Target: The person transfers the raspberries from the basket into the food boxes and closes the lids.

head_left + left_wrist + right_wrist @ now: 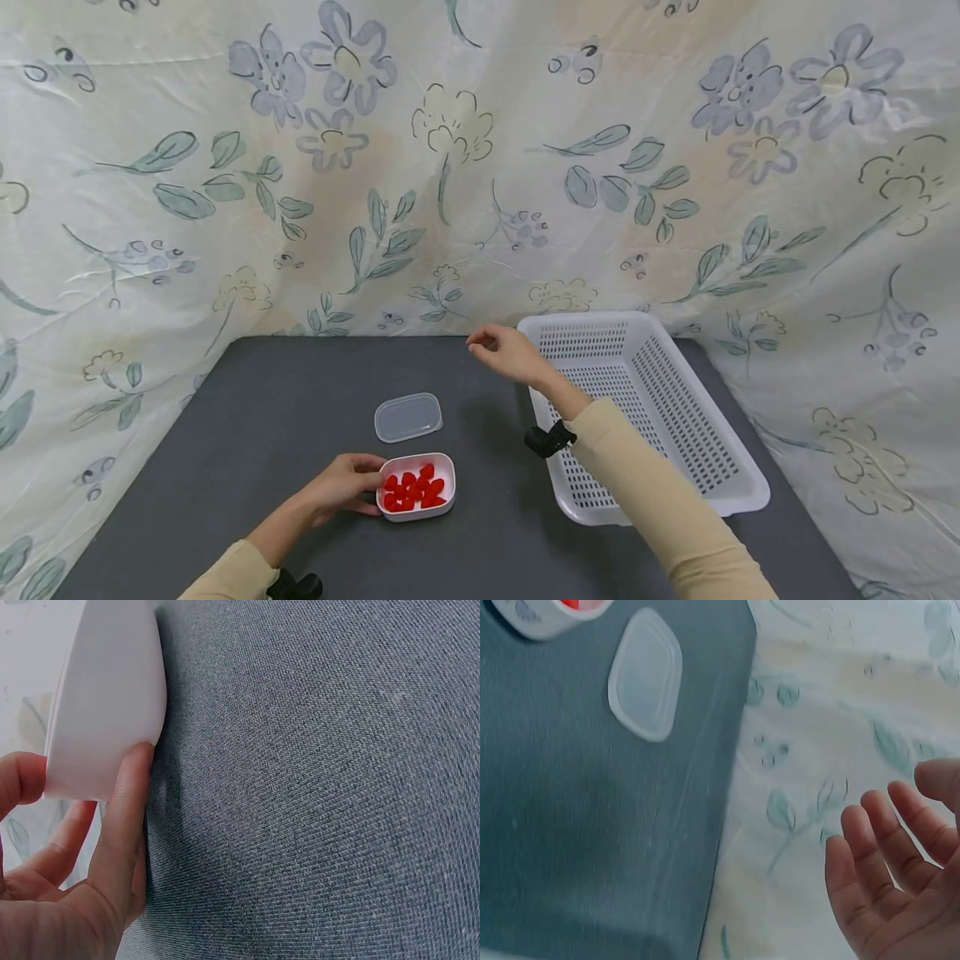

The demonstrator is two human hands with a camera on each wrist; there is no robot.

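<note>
Small white container (416,487): stands near the front of the dark grey table (225,433), lid off, steadied by the left hand (341,485), whose fingers (124,825) and thumb curl against its side wall. Rounded rectangular form, opaque white, holding a cluster of small glossy red pieces (412,489). Clear lid (408,417): lies flat on the table just behind it. Right hand (506,350): raised beside the white perforated basket (675,417), fingers (877,862) loosely bent, holding nothing.
</note>
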